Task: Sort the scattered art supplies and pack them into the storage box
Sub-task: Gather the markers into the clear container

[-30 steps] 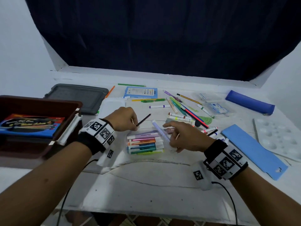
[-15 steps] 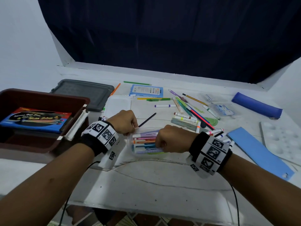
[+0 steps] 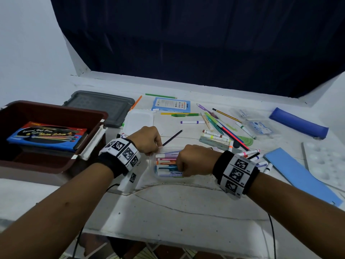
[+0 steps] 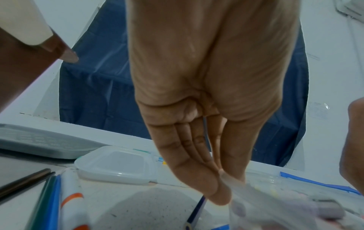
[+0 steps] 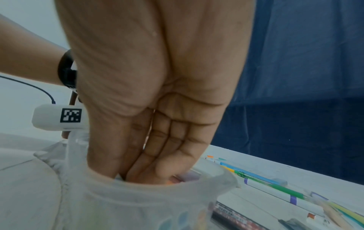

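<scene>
Markers (image 3: 166, 163) fill a clear pouch (image 3: 169, 149), its edge pinched by left hand (image 3: 144, 140); right hand (image 3: 194, 159) apparently grips some inside.

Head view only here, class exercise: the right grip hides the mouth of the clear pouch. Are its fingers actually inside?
Observer: Yes. In the right wrist view the right grip has its fingers down through the mouth of the clear pouch; their tips are hidden among the markers.
Operator: And what is the left grip doing to the pouch?
Observer: In the left wrist view the left grip pinches the pouch's edge between thumb and fingertips, with a pencil running through the same hand.
</scene>
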### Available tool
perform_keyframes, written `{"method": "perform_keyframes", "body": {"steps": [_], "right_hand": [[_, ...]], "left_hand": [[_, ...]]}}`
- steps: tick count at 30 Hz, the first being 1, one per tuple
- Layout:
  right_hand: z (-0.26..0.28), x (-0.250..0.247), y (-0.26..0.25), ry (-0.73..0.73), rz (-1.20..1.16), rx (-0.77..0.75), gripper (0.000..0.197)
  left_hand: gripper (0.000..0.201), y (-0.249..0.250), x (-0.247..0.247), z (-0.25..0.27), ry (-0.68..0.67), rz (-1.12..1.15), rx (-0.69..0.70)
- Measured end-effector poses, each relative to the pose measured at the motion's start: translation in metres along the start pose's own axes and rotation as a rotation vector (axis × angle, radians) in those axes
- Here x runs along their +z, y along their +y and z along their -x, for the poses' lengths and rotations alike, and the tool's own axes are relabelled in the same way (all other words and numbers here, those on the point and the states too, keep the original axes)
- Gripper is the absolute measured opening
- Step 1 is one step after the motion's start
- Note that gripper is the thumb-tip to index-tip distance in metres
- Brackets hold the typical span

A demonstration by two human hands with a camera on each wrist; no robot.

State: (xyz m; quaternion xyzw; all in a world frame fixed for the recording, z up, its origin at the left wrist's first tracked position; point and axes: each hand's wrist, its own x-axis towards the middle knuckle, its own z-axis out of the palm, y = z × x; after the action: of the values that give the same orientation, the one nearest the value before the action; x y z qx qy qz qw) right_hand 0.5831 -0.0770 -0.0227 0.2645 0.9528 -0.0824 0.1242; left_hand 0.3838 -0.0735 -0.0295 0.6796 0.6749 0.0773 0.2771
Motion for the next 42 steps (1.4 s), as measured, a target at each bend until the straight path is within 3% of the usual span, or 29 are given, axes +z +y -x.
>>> {"method": "perform_keyframes", "body": {"steps": [9, 15, 18, 21, 26, 30, 42], "right_hand": [[-0.011, -0.003, -0.005, -0.019, 0.038, -0.085, 0.022], [-0.017, -0.003, -0.005, -0.067, 0.028, -0.068, 0.014], [-0.015, -0.005, -0.006, -0.032, -0.017, -0.092, 0.026], [-0.011, -0.016, -0.002, 0.023, -0.105, -0.028, 0.014], [-0.013, -0.027, 0.016, 0.048, -0.126, 0.053, 0.034], [-0.013, -0.020, 0.016, 0.013, -0.182, 0.051, 0.028], [-0.016, -0.018, 0.017, 0.014, -0.062, -0.094, 0.032]], "left_hand": [[0.019, 0.000, -0.001, 0.000, -0.009, 0.012, 0.002], [0.018, 0.001, -0.002, 0.000, -0.013, 0.025, 0.011], [0.017, 0.000, -0.002, 0.000, -0.014, 0.039, 0.004], [0.017, 0.000, -0.002, 0.000, -0.012, 0.058, 0.003], [0.019, 0.001, -0.003, 0.000, -0.024, 0.053, -0.003], [0.020, 0.001, -0.003, -0.001, -0.020, 0.061, -0.014], [0.020, -0.005, -0.001, 0.000, -0.003, 0.093, -0.008]]}}
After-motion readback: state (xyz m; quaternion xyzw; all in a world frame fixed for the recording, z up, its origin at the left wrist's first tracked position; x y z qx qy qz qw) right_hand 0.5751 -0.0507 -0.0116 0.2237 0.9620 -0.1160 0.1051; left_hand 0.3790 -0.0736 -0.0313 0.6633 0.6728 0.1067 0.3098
